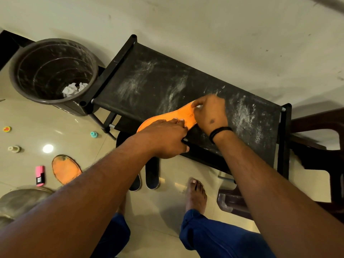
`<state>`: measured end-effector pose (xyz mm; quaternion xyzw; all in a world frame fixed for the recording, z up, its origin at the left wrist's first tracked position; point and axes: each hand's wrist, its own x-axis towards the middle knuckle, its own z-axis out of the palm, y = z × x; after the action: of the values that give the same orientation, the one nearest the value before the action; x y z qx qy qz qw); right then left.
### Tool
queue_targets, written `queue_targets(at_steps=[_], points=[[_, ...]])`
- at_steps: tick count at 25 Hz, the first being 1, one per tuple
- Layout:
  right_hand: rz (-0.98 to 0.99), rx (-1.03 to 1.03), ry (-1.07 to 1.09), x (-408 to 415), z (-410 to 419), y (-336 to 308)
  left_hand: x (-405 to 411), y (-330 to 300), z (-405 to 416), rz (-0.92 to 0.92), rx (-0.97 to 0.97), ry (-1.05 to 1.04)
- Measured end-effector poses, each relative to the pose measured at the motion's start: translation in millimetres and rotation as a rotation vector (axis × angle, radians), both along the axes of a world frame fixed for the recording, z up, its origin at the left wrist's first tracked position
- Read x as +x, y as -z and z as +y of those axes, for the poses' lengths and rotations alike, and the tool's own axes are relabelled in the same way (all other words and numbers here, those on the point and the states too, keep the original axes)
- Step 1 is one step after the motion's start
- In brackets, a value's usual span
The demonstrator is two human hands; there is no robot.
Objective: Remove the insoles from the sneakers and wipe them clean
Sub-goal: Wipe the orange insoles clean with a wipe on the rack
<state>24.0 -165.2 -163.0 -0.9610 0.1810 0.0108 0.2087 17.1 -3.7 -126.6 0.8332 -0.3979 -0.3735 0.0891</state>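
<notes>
Dusty black rack top [149, 77]: an orange insole [167, 117] is pressed down by the left hand [165, 138] and pinched by the right hand [210, 112] at one end

Glossy beige tile floor [24, 112] reflecting a ceiling light; pale scuffed wall [186, 25]; black dusty rack [167, 86] beside a dark bin [54, 71]; brown chair [316, 146] at right.
</notes>
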Motion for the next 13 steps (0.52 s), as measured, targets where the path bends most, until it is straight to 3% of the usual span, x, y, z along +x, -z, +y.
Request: queue_targets(at_steps=[4, 7, 10, 13], points=[[0.042, 0.013, -0.306, 1, 23, 3, 2, 2, -1, 0.034, -0.058, -0.046], [0.014, -0.133, -0.103, 2, -7, 8, 1, -1, -1, -0.011, -0.006, 0.017], [0.012, -0.087, 0.120, 0, -27, 6, 1, -3, 1, -0.017, 0.007, 0.021], [0.077, -0.005, -0.006, -1, 0, -2, 2, 1, 1, 0.005, -0.002, 0.010]])
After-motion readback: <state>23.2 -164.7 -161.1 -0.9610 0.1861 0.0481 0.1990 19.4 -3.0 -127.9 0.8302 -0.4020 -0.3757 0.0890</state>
